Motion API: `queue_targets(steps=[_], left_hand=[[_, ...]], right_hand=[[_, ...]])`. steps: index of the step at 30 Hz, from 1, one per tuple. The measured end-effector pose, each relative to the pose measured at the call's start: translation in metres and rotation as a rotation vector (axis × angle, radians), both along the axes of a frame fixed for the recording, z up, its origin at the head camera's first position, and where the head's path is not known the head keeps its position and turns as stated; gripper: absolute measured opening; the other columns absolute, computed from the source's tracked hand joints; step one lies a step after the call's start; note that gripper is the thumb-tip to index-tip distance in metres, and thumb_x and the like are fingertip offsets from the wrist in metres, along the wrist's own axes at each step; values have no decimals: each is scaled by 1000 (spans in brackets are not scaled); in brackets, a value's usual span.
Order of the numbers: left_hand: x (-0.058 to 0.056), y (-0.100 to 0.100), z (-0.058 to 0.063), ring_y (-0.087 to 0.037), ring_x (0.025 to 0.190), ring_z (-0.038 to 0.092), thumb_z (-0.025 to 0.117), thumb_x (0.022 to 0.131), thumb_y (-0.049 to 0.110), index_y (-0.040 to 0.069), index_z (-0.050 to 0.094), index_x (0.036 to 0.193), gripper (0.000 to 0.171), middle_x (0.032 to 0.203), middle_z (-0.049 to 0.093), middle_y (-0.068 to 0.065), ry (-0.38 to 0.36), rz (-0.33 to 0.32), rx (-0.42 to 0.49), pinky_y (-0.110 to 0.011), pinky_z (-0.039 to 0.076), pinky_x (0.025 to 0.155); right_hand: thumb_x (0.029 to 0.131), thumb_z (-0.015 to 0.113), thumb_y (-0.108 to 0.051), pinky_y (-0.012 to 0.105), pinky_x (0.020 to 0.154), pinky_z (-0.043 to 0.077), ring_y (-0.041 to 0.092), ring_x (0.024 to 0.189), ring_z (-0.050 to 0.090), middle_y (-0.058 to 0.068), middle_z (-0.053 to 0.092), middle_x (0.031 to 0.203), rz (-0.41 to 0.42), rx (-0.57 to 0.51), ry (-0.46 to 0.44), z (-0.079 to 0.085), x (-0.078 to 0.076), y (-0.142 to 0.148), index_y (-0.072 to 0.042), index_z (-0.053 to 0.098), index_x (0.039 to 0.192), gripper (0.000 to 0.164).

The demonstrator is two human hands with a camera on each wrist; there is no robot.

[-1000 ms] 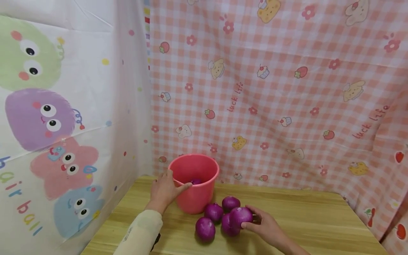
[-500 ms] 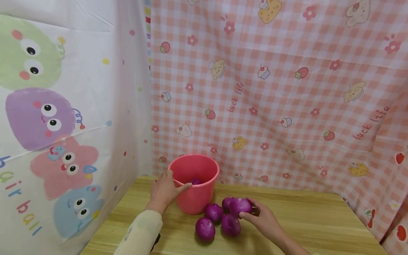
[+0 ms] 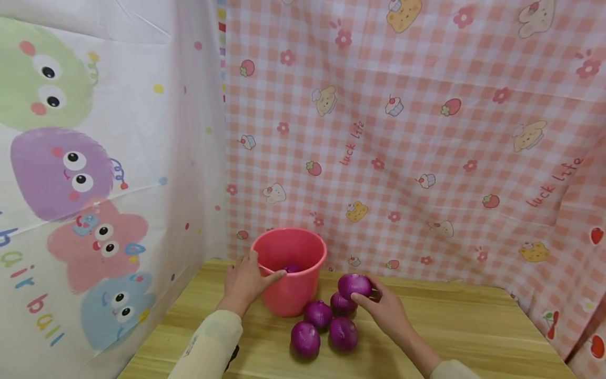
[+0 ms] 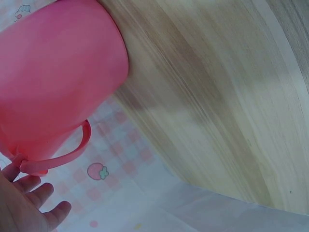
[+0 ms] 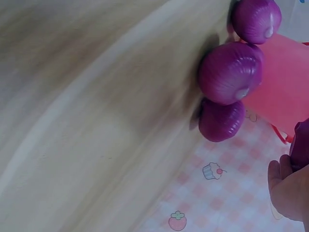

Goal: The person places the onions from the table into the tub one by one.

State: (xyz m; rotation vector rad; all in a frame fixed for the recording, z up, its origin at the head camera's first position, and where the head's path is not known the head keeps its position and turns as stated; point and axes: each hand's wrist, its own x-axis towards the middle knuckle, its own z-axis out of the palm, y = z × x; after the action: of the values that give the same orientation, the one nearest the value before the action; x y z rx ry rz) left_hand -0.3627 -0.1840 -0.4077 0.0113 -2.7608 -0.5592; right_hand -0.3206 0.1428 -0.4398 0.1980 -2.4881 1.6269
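Note:
My left hand (image 3: 243,287) holds the left rim of a pink bucket (image 3: 289,297), with the thumb lying along the near rim. In the left wrist view, its fingers (image 4: 41,193) spread beside the bucket's handle (image 4: 67,157). Inside the bucket, part of a purple onion (image 3: 291,268) shows. Just right of the bucket, my right hand (image 3: 385,308) grips another red onion (image 3: 355,286) between thumb and fingers, above the onion at the back (image 3: 343,303). The right wrist view shows only an edge of the held onion (image 5: 301,147).
More onions lie on the wooden table (image 3: 454,326) in front of the bucket: one against its base (image 3: 318,315), a front left onion (image 3: 305,339) and a front right onion (image 3: 343,333). A checked cloth (image 3: 407,142) hangs behind, and a white printed sheet (image 3: 142,131) at the left.
My right hand has lifted the onion up and away from me, from over the front right onion to over the back one. The left hand and bucket stay put.

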Motion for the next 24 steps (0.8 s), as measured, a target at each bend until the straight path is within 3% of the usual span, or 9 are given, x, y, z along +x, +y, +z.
queue_targets(steps=[8,19,24], left_hand=[[2,0,1,-36,118,54,62,74,81,1,43,141,106,125,58,-17,-3,2,-7,-63,39,101],[2,0,0,-35,116,55,63,75,79,1,43,140,104,123,58,-16,8,1,-18,-60,42,99],[1,0,0,-34,115,55,64,74,79,1,43,141,104,123,58,-15,14,-1,-10,-60,42,99]], right_hand=[[86,75,-49,44,93,53,35,116,61,23,57,134,-20,-38,37,12,-12,-15,-5,42,149,84],[85,74,-51,44,93,53,31,116,61,17,60,132,-60,-44,102,26,-32,-34,-10,50,143,75],[86,75,-47,43,92,53,26,115,62,11,63,127,-52,-56,131,34,-41,-48,-15,56,137,62]])
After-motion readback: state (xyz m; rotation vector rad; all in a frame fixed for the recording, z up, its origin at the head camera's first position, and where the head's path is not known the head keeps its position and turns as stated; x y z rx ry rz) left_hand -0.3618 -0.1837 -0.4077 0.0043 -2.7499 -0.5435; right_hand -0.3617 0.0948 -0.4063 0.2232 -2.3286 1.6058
